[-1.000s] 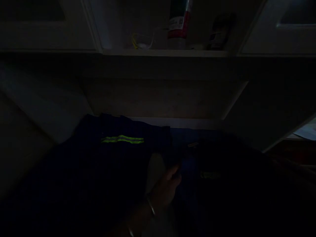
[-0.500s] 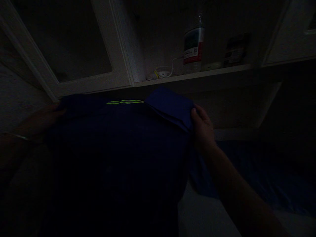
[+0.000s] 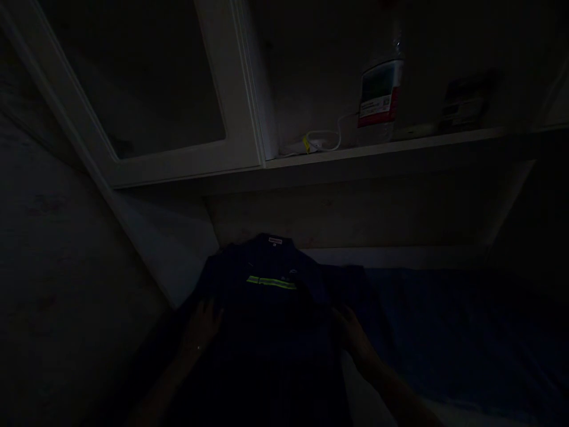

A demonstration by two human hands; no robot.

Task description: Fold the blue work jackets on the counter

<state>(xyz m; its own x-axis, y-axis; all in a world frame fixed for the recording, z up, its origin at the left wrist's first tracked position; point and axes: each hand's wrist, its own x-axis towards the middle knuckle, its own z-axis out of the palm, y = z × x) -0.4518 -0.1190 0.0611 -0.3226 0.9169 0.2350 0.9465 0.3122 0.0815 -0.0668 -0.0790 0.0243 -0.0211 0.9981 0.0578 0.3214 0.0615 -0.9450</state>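
At the far left a faintly patterned wall (image 3: 48, 267) is running down into shadow, and beside it a pale-framed cabinet door (image 3: 242, 95) with a dark panel is filling the upper corner. Below the door, the person's left hand (image 3: 204, 323) is reaching forward onto the left part of a dark blue jacket (image 3: 271, 320), a small bright glint (image 3: 198, 347) showing at the wrist. Its fingers are showing slightly apart over the cloth; whether they are pinching it cannot be told in this gloom.

The jacket is lying in the lower middle, under the raised shelf (image 3: 422, 141), its collar end pointing away from the person. A small label (image 3: 275, 240) is showing at the collar, and a yellow-green strip (image 3: 272, 283) is crossing the chest. Above, a white cable (image 3: 340, 133) is curling on the shelf.

Farther right, the right hand (image 3: 349, 332) is meeting the jacket's right edge, its fingertips merging with the darkness, so their grip cannot be told. Overhead a labelled bottle (image 3: 380, 98) is standing on the shelf. Blue fabric (image 3: 444, 326) is spreading beyond the right hand, and a dark, unclear item (image 3: 464, 107) is sitting above it on the shelf.
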